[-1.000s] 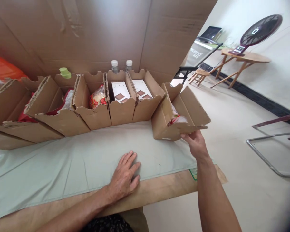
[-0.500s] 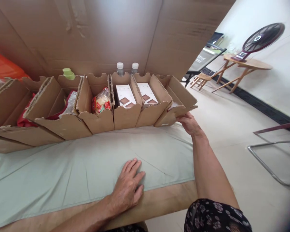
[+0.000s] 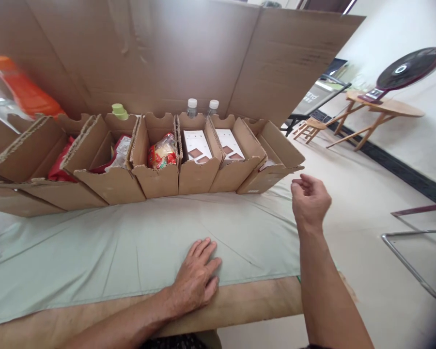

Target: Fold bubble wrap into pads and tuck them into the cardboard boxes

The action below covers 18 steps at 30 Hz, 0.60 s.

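My left hand (image 3: 198,276) lies flat on the pale green cloth (image 3: 160,242), fingers spread, holding nothing. Off the table's right side, my right hand (image 3: 311,198) hangs in the air with loosely curled fingers and nothing visible in it. It is nearest to the rightmost cardboard bin (image 3: 265,177), apart from it. That bin leans outward a little, with something pale and clear partly visible inside. Two bins beside it each contain a white box (image 3: 197,145) with brown diamond shapes. A red and clear snack packet (image 3: 163,151) is in another bin.
Farther left, bins hold a silver-and-red packet (image 3: 120,152) and a red packet (image 3: 61,162). Behind stand two white-capped bottles (image 3: 192,107), a green cap (image 3: 119,111), an orange bottle (image 3: 29,92) and a tall cardboard sheet (image 3: 196,53). A fan (image 3: 403,70) stands on a wooden table (image 3: 396,107).
My right hand has let go of the rightmost bin and moved right and slightly down, away from it. My left hand stays on the cloth. The view has shifted slightly left.
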Available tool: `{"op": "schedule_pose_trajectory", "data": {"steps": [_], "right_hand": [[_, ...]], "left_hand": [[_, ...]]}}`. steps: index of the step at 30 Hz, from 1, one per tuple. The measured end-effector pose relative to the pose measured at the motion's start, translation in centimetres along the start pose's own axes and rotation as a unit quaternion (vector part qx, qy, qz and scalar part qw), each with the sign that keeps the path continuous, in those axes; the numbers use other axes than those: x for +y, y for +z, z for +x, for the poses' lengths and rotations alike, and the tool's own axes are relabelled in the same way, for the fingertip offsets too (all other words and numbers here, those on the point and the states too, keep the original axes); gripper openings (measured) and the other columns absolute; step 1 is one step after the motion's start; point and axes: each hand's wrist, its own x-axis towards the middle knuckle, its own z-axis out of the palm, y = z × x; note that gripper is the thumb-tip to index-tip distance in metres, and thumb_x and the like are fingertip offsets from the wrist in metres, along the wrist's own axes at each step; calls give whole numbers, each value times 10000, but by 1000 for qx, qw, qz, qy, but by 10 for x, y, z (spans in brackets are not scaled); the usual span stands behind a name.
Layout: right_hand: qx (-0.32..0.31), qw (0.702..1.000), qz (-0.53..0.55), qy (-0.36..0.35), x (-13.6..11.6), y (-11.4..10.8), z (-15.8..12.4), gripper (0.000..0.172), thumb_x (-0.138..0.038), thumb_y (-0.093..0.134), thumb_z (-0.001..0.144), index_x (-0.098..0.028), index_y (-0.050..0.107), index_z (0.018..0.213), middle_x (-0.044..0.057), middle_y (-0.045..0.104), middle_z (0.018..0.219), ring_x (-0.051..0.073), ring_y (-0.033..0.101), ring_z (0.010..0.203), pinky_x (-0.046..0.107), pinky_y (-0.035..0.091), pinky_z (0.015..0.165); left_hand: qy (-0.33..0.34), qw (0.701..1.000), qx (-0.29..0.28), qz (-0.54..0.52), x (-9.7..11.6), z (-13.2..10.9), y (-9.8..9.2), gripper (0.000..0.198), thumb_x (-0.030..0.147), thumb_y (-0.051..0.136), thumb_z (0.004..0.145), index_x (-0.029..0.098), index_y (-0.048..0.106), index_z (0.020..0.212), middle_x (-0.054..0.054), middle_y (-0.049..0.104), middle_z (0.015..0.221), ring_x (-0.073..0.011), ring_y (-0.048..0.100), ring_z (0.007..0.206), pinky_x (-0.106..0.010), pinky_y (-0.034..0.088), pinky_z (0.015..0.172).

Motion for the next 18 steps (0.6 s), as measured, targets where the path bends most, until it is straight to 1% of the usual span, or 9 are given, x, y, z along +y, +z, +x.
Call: {"op": "schedule_pose_trajectory", "data": {"steps": [1, 2, 4, 6, 8, 11, 14, 16, 18], "right_hand": [[1, 999, -18, -42, -14, 0, -9, 357, -339, 693, 785, -226, 725, 1123, 25, 733, 941, 224, 660, 875, 441, 528, 926], [-34, 996, -29, -81, -29, 4, -17, 370, -350, 667, 826, -242, 722, 1176, 18, 732, 924, 210, 657, 822, 408, 538, 875], [-153, 975, -69, -148, -60, 21, -29, 472, -338, 652, 860, -283, 677, 1328, -3, 734, 875, 190, 641, 711, 362, 539, 785], [-252, 942, -145, -168, -87, 47, -33, 598, -287, 653, 851, -295, 605, 1447, -3, 737, 830, 210, 650, 694, 361, 528, 773], [-288, 913, -239, -160, -103, 70, -30, 532, -251, 624, 858, -264, 657, 1389, 35, 746, 814, 259, 685, 746, 378, 513, 780], [-271, 899, -310, -151, -109, 81, -26, 304, -250, 557, 897, -231, 770, 1113, 96, 769, 841, 316, 723, 829, 390, 494, 770], [-251, 911, -280, -170, -101, 61, -39, 251, -267, 546, 888, -243, 773, 991, 90, 785, 852, 309, 735, 814, 381, 490, 730], [-235, 923, -238, -192, -95, 32, -60, 231, -288, 554, 878, -264, 770, 958, 60, 785, 823, 279, 730, 753, 372, 500, 696], [-214, 933, -194, -215, -94, -5, -91, 211, -319, 572, 882, -296, 771, 948, 28, 786, 808, 251, 723, 704, 371, 528, 676]], "left_hand": [[1, 1000, 1, -2, 0, 0, 0, 473, 122, 650, 775, 146, 701, 1244, -208, 539, 1564, -407, 449, 1500, -664, 371, 1225], [0, 1000, 3, -5, -1, 0, 0, 470, 125, 651, 779, 149, 700, 1246, -208, 538, 1565, -405, 445, 1503, -667, 363, 1228], [-8, 1000, 10, -18, -2, -1, 1, 461, 138, 652, 789, 165, 699, 1246, -200, 537, 1567, -396, 436, 1511, -680, 342, 1233], [-16, 999, 27, -40, -4, -1, 3, 452, 154, 648, 798, 183, 697, 1247, -190, 547, 1561, -386, 438, 1511, -694, 342, 1224], [-20, 996, 54, -65, -6, -1, 6, 450, 162, 640, 806, 192, 691, 1252, -183, 556, 1552, -375, 446, 1508, -681, 380, 1206], [-26, 990, 108, -91, -9, -1, 3, 473, 157, 627, 812, 186, 671, 1282, -182, 547, 1556, -368, 446, 1509, -648, 427, 1190], [-45, 981, 152, -109, -6, -3, -11, 547, 161, 606, 829, 173, 606, 1376, -187, 514, 1580, -367, 433, 1516, -644, 414, 1207], [-61, 975, 173, -129, -1, -7, -23, 606, 171, 591, 850, 171, 535, 1454, -188, 491, 1596, -357, 429, 1517, -629, 418, 1212], [-76, 968, 186, -150, 5, -14, -34, 656, 174, 579, 868, 181, 463, 1514, -182, 465, 1616, -343, 429, 1517, -614, 425, 1214]]}}
